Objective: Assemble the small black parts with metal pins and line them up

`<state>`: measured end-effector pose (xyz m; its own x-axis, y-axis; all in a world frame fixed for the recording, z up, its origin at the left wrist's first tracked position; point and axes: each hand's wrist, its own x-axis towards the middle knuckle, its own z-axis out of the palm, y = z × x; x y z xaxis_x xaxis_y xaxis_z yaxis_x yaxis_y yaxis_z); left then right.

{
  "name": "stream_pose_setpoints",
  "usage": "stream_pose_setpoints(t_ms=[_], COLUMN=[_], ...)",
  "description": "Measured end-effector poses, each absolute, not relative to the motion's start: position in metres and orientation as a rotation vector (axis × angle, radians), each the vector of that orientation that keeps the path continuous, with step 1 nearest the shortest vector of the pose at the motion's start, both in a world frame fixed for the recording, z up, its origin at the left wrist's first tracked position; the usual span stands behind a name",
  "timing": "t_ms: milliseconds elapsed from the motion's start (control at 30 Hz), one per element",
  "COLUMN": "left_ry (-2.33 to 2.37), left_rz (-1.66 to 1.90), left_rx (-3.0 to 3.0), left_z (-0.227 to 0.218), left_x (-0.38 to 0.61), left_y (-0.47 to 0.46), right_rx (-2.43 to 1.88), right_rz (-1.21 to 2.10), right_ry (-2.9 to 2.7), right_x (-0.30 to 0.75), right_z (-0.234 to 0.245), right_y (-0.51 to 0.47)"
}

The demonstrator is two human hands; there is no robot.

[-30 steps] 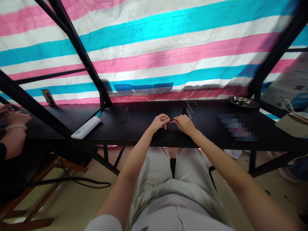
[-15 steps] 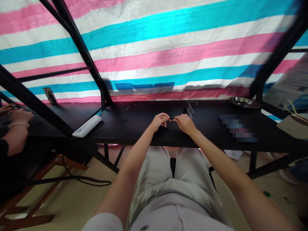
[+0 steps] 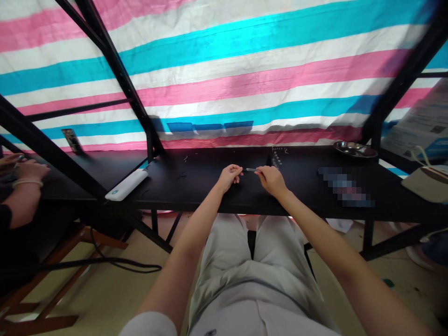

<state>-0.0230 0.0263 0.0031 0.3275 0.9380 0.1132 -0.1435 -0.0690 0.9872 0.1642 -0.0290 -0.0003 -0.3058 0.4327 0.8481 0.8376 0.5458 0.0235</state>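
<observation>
Above the black table, my right hand [image 3: 273, 178] is closed in a pinch on a short, thin grey rod [image 3: 251, 170]; its exact kind is too small to tell. The rod's free end points left. Just left of that end, apart from it, my left hand [image 3: 231, 177] is closed with thumb and fingertips together. Whatever those fingers hold, if anything, I cannot make out. Behind my right hand lie several small clear pieces [image 3: 276, 161] in rows, by a small dark upright object.
A white power-bank-like device [image 3: 127, 185] lies at left. At right are a shiny metal dish [image 3: 355, 149], a blurred-out item [image 3: 346, 186] and a beige bag [image 3: 425, 183]. Black frame bars [image 3: 122, 79] rise at both sides. Another person's hands [image 3: 30, 170] work at far left.
My hands, earlier nearly touching fingertip to fingertip, are now slightly apart. The grey rod now shows between them, sticking out of my right fingers.
</observation>
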Motion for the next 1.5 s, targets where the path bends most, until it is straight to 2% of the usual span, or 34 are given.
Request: stream_pose_setpoints(t_ms=[267, 667, 1300, 1500], left_ry=[0.671, 0.706, 0.652, 0.705], left_rz=[0.850, 0.823, 0.758, 0.861], left_rx=[1.464, 1.589, 1.536, 1.440], left_z=[0.008, 0.007, 0.012, 0.009], left_x=[-0.024, -0.026, -0.023, -0.021], left_y=[0.016, 0.014, 0.011, 0.013], right_rx=[-0.996, -1.099, -1.174, -1.215], right_rz=[-0.517, -0.168, 0.032, 0.053], right_ry=[-2.043, -2.165, -2.235, -2.014], right_x=[0.162, 0.161, 0.164, 0.175], right_z=[-0.004, -0.008, -0.010, -0.007], right_y=[-0.029, -0.034, -0.032, -0.033])
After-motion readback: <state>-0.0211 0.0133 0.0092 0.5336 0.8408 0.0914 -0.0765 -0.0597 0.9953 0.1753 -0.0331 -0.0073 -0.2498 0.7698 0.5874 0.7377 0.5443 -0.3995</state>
